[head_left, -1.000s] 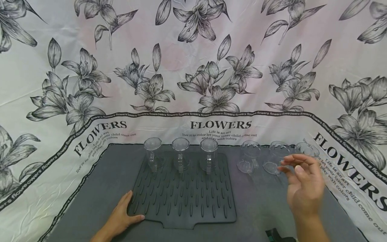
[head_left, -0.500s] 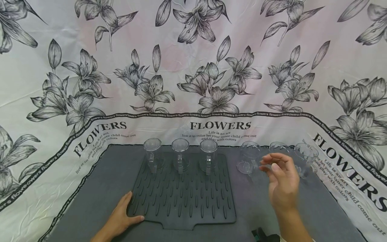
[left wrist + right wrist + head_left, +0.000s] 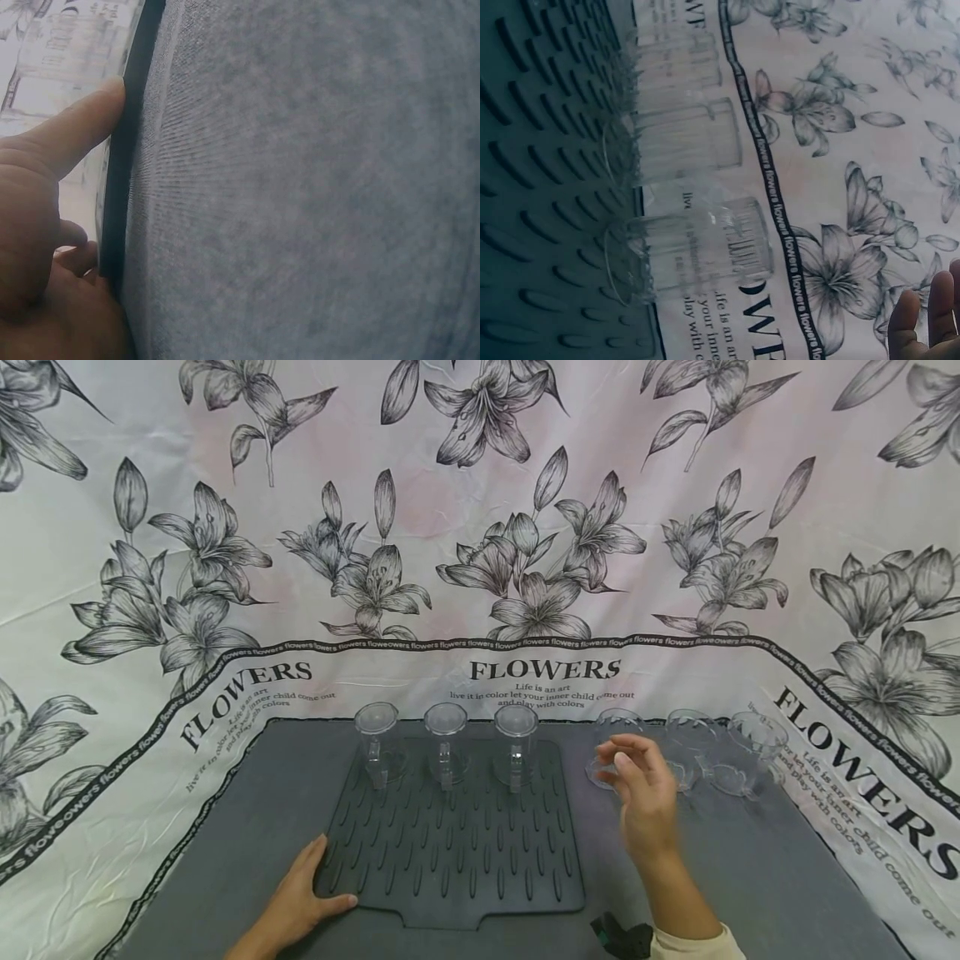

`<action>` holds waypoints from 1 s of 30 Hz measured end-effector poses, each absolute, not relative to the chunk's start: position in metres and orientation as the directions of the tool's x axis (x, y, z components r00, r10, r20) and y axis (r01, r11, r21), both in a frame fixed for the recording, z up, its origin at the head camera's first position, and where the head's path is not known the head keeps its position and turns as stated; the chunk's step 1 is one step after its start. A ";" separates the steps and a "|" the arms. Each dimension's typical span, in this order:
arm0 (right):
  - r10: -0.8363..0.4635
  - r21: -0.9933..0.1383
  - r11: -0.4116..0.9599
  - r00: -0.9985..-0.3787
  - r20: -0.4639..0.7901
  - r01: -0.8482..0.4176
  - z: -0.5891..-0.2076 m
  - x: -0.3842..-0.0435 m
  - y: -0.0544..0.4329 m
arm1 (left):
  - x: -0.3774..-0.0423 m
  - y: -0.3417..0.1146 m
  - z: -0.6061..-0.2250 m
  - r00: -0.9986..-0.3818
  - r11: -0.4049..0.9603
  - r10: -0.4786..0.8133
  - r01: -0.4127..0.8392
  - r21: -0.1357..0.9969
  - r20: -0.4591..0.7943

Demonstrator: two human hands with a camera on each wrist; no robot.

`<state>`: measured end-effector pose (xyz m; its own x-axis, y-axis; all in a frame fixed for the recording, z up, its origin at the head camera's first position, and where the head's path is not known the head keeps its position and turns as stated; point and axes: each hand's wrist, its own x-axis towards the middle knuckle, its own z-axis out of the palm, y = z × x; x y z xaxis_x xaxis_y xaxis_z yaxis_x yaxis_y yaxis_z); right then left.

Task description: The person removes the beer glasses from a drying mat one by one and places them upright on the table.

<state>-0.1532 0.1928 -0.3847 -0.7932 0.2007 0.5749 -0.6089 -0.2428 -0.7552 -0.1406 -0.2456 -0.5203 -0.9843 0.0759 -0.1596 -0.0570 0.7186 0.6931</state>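
My left hand [image 3: 296, 897] rests at the front left corner of a dark ribbed drying mat [image 3: 457, 893]. In the left wrist view its thumb [image 3: 90, 124] touches the mat's edge. Three clear handled mugs stand in a row along the mat's back: a left mug [image 3: 378, 752], a middle mug [image 3: 446, 752] and a right mug [image 3: 516, 747]. They look upside down, their handles facing me. My right hand [image 3: 645, 806], fingers loosely bent and holding nothing visible, is raised before another clear mug [image 3: 617, 722] and partly hides it.
Two more clear mugs, a nearer one [image 3: 686, 731] and an outer one [image 3: 750, 747], stand right of the mat on the grey table [image 3: 780, 877]. A flower-printed cloth [image 3: 547, 610] hangs behind. A dark strap-like object [image 3: 622, 935] is by my right wrist.
My right hand has moved left from the outer mugs at the right to before the mug closest to the mat. The left hand has stayed at the mat's corner.
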 end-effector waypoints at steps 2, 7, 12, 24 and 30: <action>0.189 -0.775 -0.232 -0.809 0.556 -0.587 -0.386 -0.157 0.189 | -0.141 -0.246 -0.520 -0.984 0.715 0.079 -0.055 0.697 -0.158; 0.175 -0.834 -0.188 -0.853 0.491 -0.519 -0.392 -0.168 0.181 | -0.142 -0.246 -0.520 -0.984 0.717 0.084 -0.050 0.695 -0.157; 0.171 -0.873 -0.161 -0.885 0.434 -0.460 -0.401 -0.180 0.174 | -0.142 -0.246 -0.520 -0.984 0.723 0.079 -0.054 0.689 -0.160; 0.162 -0.946 -0.078 -0.940 0.300 -0.315 -0.433 -0.209 0.159 | -0.142 -0.246 -0.522 -0.984 0.731 0.080 -0.052 0.681 -0.162; 0.170 -0.967 -0.055 -0.957 0.237 -0.249 -0.447 -0.218 0.152 | -0.141 -0.246 -0.521 -0.983 0.726 0.078 -0.058 0.685 -0.165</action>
<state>-0.2178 0.1520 -0.4473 -0.9566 0.1703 0.2365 -0.2489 -0.0549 -0.9670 -0.1412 -0.2455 -0.5206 -0.9832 0.0778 -0.1653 -0.0577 0.7263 0.6849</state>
